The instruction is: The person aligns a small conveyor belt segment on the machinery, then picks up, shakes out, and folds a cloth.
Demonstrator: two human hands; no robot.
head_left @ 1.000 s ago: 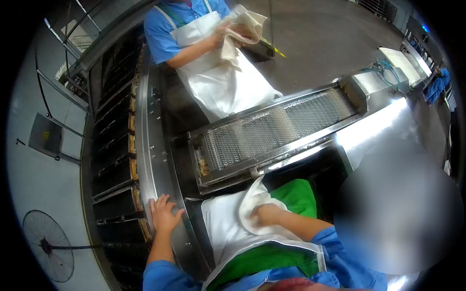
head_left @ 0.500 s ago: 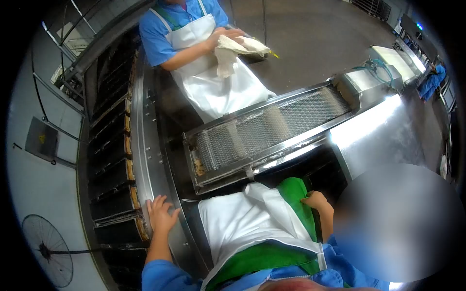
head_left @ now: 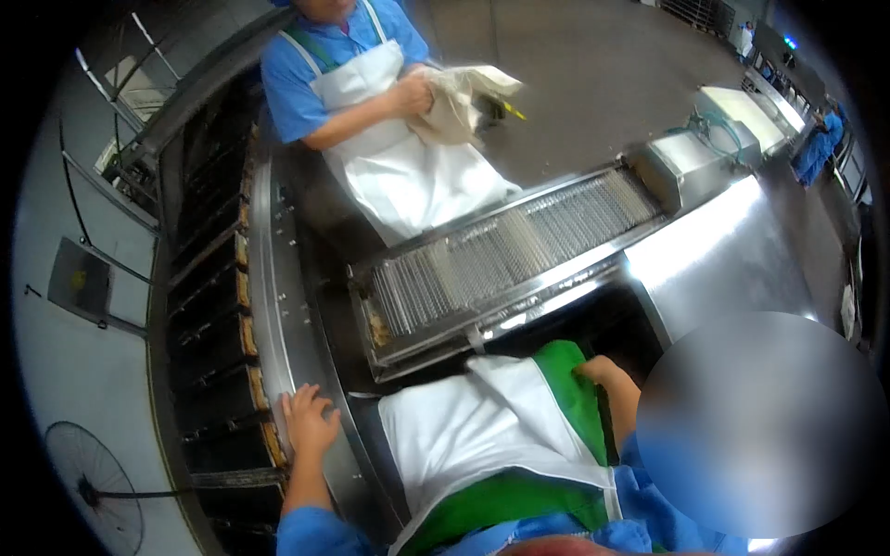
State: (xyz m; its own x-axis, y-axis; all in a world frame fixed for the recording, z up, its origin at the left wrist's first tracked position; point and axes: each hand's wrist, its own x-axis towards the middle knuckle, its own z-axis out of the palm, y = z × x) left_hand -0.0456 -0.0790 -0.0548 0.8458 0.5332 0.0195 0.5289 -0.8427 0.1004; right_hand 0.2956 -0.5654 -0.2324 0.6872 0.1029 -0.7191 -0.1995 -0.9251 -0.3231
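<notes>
**My left hand (head_left: 311,422) spread on the steel ledge (head_left: 309,350)**

It lies open beside the dark plates (head_left: 218,394). My right hand (head_left: 605,373) curls at the edge of the green cloth (head_left: 568,380), next to my white apron (head_left: 473,417); whether it grips, I cannot tell. The mesh conveyor (head_left: 510,255) sits just ahead.

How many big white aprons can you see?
2: one white apron on the camera wearer, another apron on the blue-sleeved co-worker across the silver mesh conveyor. The distant blue-clothed person may have one hidden.
</notes>
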